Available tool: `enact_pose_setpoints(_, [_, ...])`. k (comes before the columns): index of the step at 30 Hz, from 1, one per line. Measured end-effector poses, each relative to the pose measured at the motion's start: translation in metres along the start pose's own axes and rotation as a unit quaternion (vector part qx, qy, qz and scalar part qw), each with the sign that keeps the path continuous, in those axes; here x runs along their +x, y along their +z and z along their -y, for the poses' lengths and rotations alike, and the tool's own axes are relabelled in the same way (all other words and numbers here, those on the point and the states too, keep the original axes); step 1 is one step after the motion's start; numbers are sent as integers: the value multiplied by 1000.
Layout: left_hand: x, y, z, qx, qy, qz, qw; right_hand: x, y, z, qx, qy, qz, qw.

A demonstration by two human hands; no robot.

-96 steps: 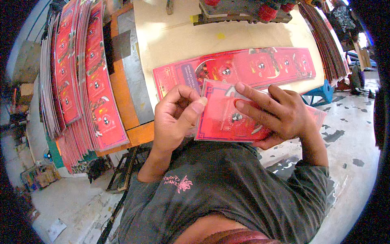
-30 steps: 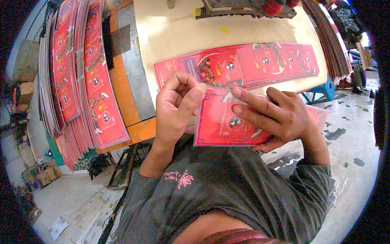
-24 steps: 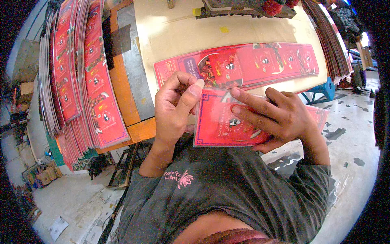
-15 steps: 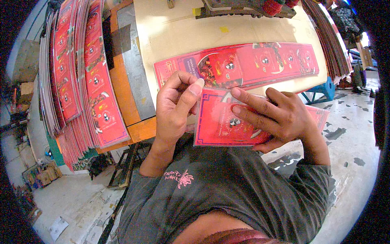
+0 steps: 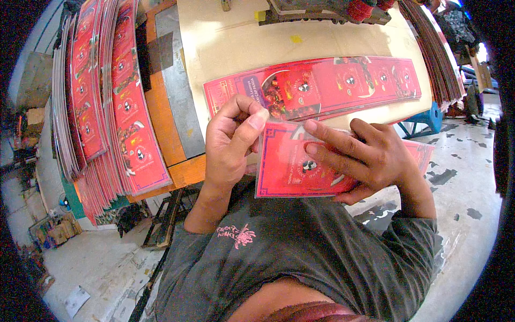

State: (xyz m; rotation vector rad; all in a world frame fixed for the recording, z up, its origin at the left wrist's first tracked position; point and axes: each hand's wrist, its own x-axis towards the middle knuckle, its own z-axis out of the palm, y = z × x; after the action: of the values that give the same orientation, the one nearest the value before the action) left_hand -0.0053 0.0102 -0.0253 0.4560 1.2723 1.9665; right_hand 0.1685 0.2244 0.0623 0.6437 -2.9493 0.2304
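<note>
A long red printed sheet (image 5: 284,161) with a shiny clear edge and purple border lines is held in front of my chest. My left hand (image 5: 232,138) pinches with thumb and forefinger at its upper left corner; any loose film between the fingertips is too small to make out. My right hand (image 5: 370,155) grips the sheet farther right, its fingers laid over the front, the thumb at the lower edge. Just beyond, a pile of similar red printed strips (image 5: 351,80) with food pictures lies on the cream tabletop (image 5: 236,45).
To the left, stacks of red printed strips (image 5: 131,107) stand on an orange wooden surface (image 5: 170,139) beside a grey metal strip (image 5: 179,91). A dark machine part (image 5: 322,12) sits at the table's far side. More stacked sheets (image 5: 432,53) and a blue plastic piece (image 5: 421,123) are at right.
The left end of the held sheet has dropped slightly toward me. My right fingers have shifted down a little with it; the left hand keeps its pinch.
</note>
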Motion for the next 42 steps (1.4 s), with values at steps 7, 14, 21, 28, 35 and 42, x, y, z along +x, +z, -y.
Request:
enact_pose_setpoints(7, [0, -2, -1, -30, -8, 36, 999, 1, -1, 0, 13, -10, -15, 1000])
enact_pose_setpoints(14, [-2, 2, -1, -134, -7, 75, 988, 3, -7, 2, 32, -14, -17, 999])
enact_pose_setpoints(21, [-5, 13, -4, -228, 6, 89, 970, 6, -7, 3, 50, -23, -46, 997])
enact_pose_setpoints(28, [-7, 5, 6, -212, 83, 125, 966, 10, -12, 5, 72, -51, -46, 995])
enact_pose_setpoints(35, [-4, -16, -11, -366, 179, 135, 903, -4, -16, -8, 80, 72, -89, 990])
enact_pose_setpoints(42, [1, -4, -17, -184, 224, 45, 956, -3, -22, -6, 81, 125, -47, 988])
